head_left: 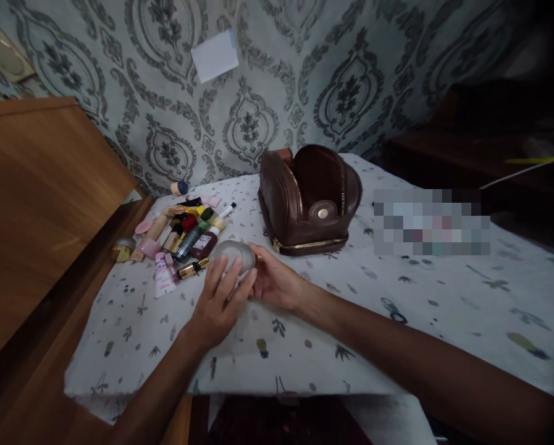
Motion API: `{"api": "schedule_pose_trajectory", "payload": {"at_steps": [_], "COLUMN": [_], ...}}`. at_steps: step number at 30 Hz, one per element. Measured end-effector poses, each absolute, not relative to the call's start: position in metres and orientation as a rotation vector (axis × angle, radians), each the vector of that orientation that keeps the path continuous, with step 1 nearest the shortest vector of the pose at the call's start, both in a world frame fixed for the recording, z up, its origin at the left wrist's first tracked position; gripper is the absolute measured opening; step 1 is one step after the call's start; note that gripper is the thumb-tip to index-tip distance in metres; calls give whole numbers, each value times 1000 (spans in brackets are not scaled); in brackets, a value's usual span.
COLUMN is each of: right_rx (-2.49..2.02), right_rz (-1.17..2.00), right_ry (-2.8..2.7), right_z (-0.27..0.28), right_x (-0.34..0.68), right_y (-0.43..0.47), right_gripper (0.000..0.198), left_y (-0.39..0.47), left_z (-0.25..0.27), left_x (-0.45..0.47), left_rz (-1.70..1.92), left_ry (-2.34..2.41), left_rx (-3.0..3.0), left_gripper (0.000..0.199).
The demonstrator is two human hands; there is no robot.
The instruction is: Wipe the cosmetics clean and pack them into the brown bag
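Basically, both hands share one thing: a grey rounded container [233,250], held over the printed tablecloth [304,346], roughly mid-frame. Left hand [221,306] comes in from 7 o'clock, fingers slightly spread and bent over its near face; thumb hidden. Right hand [277,281] comes in from 4 o'clock, curled round the right side, thumb near the top, other fingers partly out of sight. Can't tell how firm either grip is, or whether the container touches the cloth.

From the container, a brown bag [277,191] stands at 2 o'clock, upright, gaping, gold zip parted. Cosmetics cluster from 8 to 10 o'clock: dark red bottle [205,245] just beside it at 9, small gold bottle [192,269] at 8, pink-and-white tube [163,279] beyond that. Gold-based jar [123,249] sits farther out at 9, by the cloth's edge. Pixelated patch at 3 o'clock, contents unreadable.

Risks, my judgement: container looks smooth and rounded, so it could slip if the right hand loosens while the left only rests on it. If it's lidded (can't tell), pressing or twisting unevenly might pop the top. Drifting towards 9 o'clock could knock the dark red bottle and shove the cluster; small gold bottle looks cylindrical, might roll. Gold-based jar seems most exposed: a push outward could send it over the edge.
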State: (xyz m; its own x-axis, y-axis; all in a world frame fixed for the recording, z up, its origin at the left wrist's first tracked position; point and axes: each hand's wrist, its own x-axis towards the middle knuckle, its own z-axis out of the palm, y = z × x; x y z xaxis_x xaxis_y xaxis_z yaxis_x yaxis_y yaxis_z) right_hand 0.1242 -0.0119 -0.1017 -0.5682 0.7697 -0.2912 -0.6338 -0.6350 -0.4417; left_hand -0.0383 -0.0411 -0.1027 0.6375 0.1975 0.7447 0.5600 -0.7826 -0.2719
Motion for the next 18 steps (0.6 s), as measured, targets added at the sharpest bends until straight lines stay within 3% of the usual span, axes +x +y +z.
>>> {"api": "schedule_pose_trajectory", "payload": {"at_steps": [4, 18], "right_rx": [-554, -559], "right_rz": [2241, 2161], "right_ry": [-406, -626], "right_z": [-101, -111], "right_x": [125, 128], "right_y": [-12, -4], "right_gripper": [32, 29], "left_y": [-43, -49], "left_z": [-100, -100], "left_x": [-39, -42], "left_rz": [-1296, -1706], "left_ry": [-638, -1384], "left_rx": [-2513, -2569], "left_gripper": [63, 51]}}
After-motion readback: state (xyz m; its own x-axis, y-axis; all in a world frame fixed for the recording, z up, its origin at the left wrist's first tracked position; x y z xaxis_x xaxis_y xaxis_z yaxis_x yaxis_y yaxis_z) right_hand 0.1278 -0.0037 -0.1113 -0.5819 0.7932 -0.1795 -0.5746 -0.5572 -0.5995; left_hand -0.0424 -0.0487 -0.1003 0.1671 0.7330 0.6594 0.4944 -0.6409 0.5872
